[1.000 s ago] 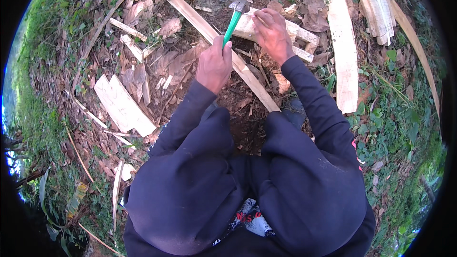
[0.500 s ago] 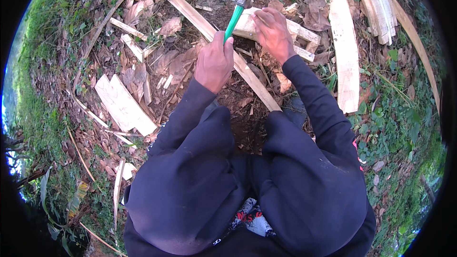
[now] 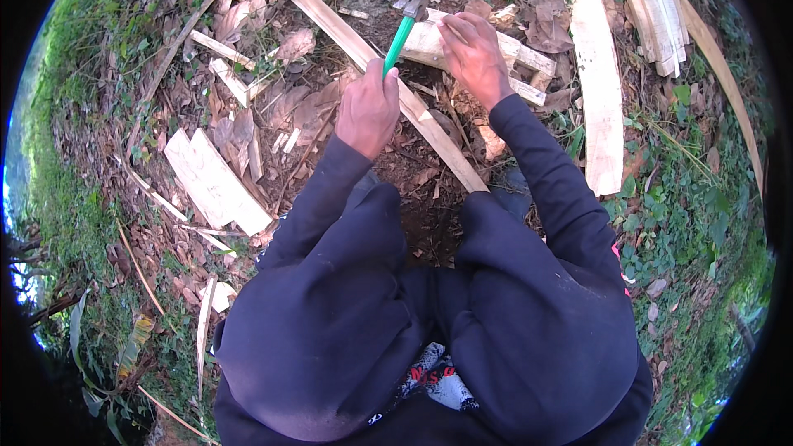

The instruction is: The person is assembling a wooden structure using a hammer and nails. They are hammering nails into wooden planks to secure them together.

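The left hand [image 3: 368,109] grips a green-handled hammer [image 3: 402,26], head at 12 o'clock. The right hand [image 3: 473,54] presses fingers together on a pale wood piece [image 3: 429,43] on the ground.

Person wearing a dark navy long-sleeved top and matching dark trousers, sleeves reaching the wrists, both hands bare.
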Demonstrator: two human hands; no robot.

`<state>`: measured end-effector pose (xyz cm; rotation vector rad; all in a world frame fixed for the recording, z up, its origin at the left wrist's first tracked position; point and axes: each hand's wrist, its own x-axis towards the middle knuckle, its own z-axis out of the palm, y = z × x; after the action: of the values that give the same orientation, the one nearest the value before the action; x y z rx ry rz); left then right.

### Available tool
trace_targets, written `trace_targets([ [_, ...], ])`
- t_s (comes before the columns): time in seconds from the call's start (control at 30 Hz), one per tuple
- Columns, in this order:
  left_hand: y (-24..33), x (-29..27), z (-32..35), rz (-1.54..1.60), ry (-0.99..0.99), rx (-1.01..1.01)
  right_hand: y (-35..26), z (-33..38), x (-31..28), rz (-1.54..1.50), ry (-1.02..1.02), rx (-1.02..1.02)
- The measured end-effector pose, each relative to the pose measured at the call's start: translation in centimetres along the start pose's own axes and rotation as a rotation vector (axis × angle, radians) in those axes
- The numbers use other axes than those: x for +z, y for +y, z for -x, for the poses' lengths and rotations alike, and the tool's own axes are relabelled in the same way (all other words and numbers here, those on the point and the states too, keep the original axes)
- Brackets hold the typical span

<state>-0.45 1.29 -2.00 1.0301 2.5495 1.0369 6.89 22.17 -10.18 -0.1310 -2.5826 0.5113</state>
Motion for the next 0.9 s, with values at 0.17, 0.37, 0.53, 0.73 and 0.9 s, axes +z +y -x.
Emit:
trace_targets([
  [0.17, -0.1, 0.2, 0.1, -0.002, 0.001, -0.008, 0.1, 0.1, 0.1, -0.003, -0.002, 0.0],
  [0.37, 0.3, 0.2, -0.4, -0.02, -0.027, -0.029, 0.2, 0.2, 0.0, -0.001, -0.009, -0.002],
  [0.53, 0.3, 0.8, -0.4, -0.016, -0.027, -0.054, 0.1, 0.1, -0.1, -0.018, -0.011, -0.004],
  [0.73, 1.3, -0.1, -0.6, -0.019, -0.004, -0.03, 0.2, 0.2, 0.1, 0.011, -0.003, -0.011],
  [0.9, 1.3, -0.3, -0.7, 0.113, 0.017, -0.091, 0.0, 0.4, 0.1, -0.05, 0.033, -0.009],
])
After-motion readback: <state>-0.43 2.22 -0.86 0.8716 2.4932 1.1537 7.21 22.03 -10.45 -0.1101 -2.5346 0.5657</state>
